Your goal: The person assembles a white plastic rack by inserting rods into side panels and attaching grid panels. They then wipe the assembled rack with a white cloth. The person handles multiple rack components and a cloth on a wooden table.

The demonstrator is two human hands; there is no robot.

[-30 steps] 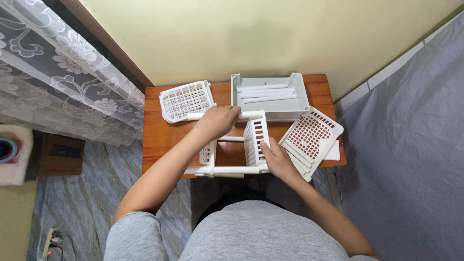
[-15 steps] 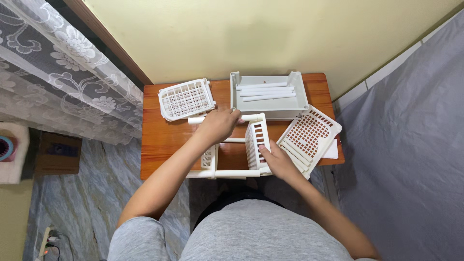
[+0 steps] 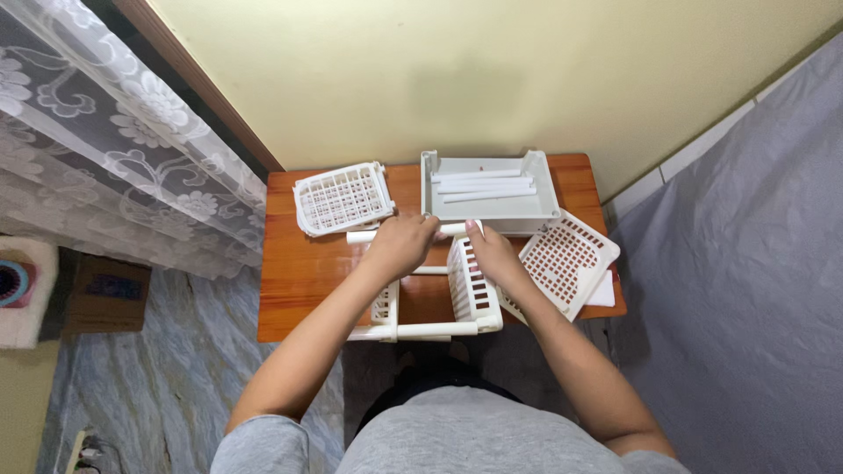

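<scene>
White plastic rack frame (image 3: 430,285) of tubes and slotted side panels lies on its side at table's near edge; upright slotted panel (image 3: 471,283) right, far tube (image 3: 364,237) gripped.

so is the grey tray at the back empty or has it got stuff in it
Not empty. The grey tray holds a few loose white tubes lying flat across its floor.
</scene>
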